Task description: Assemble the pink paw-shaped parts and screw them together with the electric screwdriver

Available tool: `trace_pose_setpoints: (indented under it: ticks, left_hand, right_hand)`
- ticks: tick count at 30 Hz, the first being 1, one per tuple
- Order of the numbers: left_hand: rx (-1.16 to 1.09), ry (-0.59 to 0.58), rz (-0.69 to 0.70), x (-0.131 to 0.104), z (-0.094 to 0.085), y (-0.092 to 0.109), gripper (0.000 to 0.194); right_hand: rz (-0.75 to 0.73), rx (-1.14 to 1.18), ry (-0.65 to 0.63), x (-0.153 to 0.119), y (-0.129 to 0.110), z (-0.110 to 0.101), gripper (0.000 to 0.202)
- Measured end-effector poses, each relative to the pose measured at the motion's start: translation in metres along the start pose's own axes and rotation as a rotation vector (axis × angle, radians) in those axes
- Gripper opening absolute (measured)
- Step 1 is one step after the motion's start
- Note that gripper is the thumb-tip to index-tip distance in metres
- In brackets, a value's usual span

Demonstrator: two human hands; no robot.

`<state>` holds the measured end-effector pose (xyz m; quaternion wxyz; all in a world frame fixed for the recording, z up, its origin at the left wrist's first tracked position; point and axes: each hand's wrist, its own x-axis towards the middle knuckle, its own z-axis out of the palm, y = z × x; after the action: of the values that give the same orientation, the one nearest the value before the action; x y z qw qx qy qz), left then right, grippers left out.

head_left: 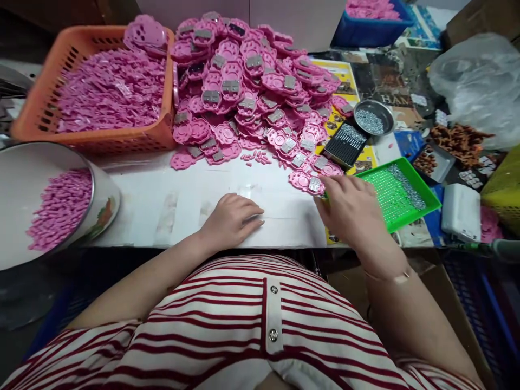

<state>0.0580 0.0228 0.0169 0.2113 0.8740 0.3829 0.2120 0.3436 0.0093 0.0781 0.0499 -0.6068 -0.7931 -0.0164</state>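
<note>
My left hand (233,219) rests on the white table top (182,200), its fingers slightly curled and apart, with nothing in it. Over the left edge of the green tray (398,189) is my right hand (349,208), its fingertips at a pink plastic piece with a metal plate (306,182). Whether those fingers grip the piece is hard to make out. Behind both hands rises a large heap of similar pink pieces (252,81). Several tiny pink parts (255,157) lie loose at the front of the heap.
An orange basket (122,135) of pink parts stands back left, with a white enamel bowl (103,197) before it. At the right are a black screw block (345,145), a round metal dish (374,117), brown parts (459,142) and a white box (461,211). A blue bin (365,32) stands behind.
</note>
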Motion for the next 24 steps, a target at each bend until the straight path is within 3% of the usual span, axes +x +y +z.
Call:
trace_pose_setpoints:
  ticks: [3,5,9,12,14,15,16,18,21,24]
  left_hand:
    - [0.018,0.02,-0.032,-0.009,-0.002,-0.005,0.023]
    - [0.012,0.051,-0.058,-0.014,-0.003,-0.011,0.023]
    - [0.019,0.124,-0.078,-0.015,-0.003,-0.017,0.042]
    - [0.048,0.079,-0.08,-0.008,-0.001,-0.016,0.058]
    - [0.059,0.036,-0.087,-0.004,0.0,-0.015,0.054]
    - [0.062,0.024,-0.094,-0.002,0.0,-0.014,0.051]
    - [0.065,0.017,-0.102,-0.001,0.0,-0.014,0.048]
    - [0.085,0.027,-0.125,0.0,-0.002,-0.014,0.044]
    - [0.153,0.072,-0.155,-0.003,-0.006,-0.015,0.042]
    - [0.222,0.118,-0.182,-0.009,-0.011,-0.018,0.044]
  right_hand:
    - [-0.042,-0.179,-0.097,0.025,-0.01,0.007,0.027]
    - [-0.117,-0.231,-0.179,0.038,-0.025,0.016,0.03]
    - [-0.36,-0.019,-0.221,0.042,-0.058,0.027,0.036]
    - [-0.49,0.246,-0.244,0.056,-0.06,0.025,0.034]
    - [-0.368,0.34,-0.189,0.078,-0.048,0.022,0.034]
    - [-0.213,0.312,-0.087,0.092,-0.04,0.022,0.036]
    - [-0.065,0.219,-0.022,0.106,-0.033,0.022,0.038]
    - [0.081,0.054,-0.036,0.131,-0.022,0.025,0.044]
    - [0.075,-0.063,-0.113,0.149,-0.019,0.031,0.042]
    - [0.041,-0.085,-0.014,0.138,-0.03,0.032,0.039]
